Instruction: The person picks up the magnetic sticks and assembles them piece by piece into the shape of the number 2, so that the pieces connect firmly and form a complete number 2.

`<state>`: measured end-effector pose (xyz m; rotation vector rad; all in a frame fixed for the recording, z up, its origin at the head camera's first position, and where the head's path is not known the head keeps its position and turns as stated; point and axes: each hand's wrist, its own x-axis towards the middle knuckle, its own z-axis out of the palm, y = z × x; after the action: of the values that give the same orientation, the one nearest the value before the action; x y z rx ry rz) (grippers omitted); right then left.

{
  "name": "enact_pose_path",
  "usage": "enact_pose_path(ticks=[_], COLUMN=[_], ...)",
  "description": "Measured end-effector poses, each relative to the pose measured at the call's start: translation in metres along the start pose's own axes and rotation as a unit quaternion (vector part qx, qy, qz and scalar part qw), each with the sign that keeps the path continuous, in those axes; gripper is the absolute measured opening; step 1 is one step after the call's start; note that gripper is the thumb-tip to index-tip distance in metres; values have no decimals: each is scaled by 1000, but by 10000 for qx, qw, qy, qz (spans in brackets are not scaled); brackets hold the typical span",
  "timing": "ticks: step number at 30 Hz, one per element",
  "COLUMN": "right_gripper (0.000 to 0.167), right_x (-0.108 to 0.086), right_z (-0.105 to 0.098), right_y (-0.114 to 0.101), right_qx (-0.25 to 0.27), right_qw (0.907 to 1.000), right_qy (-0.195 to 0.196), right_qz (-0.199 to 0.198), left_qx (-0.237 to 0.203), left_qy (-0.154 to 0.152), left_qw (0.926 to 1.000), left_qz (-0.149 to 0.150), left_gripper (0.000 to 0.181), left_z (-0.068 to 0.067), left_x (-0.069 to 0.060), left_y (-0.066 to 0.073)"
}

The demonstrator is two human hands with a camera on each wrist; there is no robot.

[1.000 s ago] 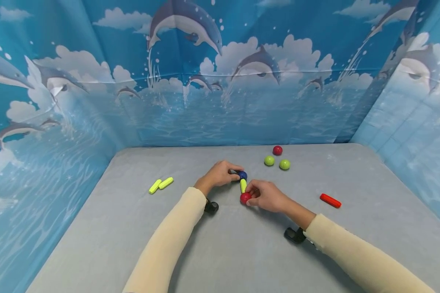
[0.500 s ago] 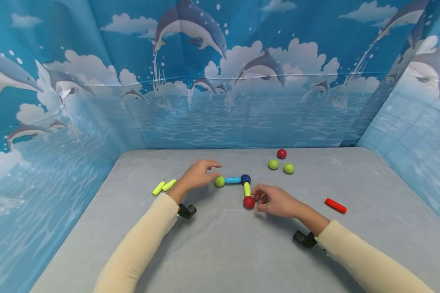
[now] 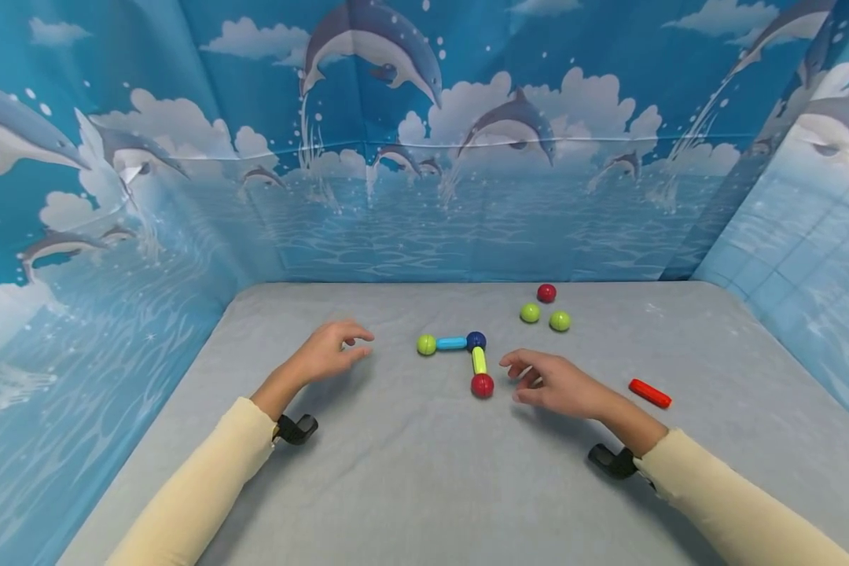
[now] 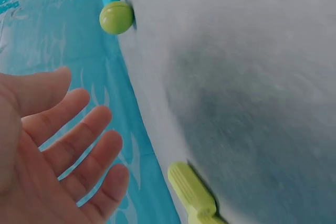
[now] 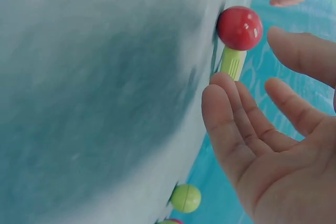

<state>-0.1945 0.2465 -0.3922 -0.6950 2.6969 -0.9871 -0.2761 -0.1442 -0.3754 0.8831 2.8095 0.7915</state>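
Observation:
An L-shaped chain of toy pieces lies on the table: a green ball [image 3: 427, 344], a light blue rod [image 3: 451, 343], a dark blue ball [image 3: 475, 340], a yellow-green rod [image 3: 479, 361] and a red ball [image 3: 482, 385]. My left hand [image 3: 325, 351] hovers left of the chain with loosely bent fingers, holding nothing. Beneath it, hidden in the head view, two yellow-green rods [image 4: 191, 187] show in the left wrist view. Just right of the red ball, my right hand [image 3: 559, 384] is held apart from it, fingers relaxed around nothing.
At the back of the grey table [image 3: 396, 487] sit a loose red ball [image 3: 546, 293] and two green balls [image 3: 530, 313]. A red rod [image 3: 650, 393] lies to the right of my right hand. A dolphin-print curtain [image 3: 424, 212] encloses the back and sides.
Both hands have let go of the chain. My left hand has moved away to the left, over the yellow-green rods, and my right hand has drawn slightly right. The chain stays joined.

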Motion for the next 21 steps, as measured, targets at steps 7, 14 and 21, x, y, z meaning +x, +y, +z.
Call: enact_pose_path(ticks=[7, 14, 21], right_gripper=[48, 48, 39], right_x=[7, 17, 25], right_z=[7, 11, 20], right_y=[-8, -13, -14], right_qx=[-32, 6, 49], right_qw=[9998, 9994, 9999], right_qy=[-110, -273, -3], right_qz=[-192, -228, 131], left_qx=[145, 606, 1231], left_qy=[239, 666, 492], left_qw=[9996, 9946, 9865], left_qz=[21, -509, -964], left_gripper=[29, 23, 30], left_z=[-7, -17, -17], left_x=[-21, -34, -28], left_y=[-9, -25, -41])
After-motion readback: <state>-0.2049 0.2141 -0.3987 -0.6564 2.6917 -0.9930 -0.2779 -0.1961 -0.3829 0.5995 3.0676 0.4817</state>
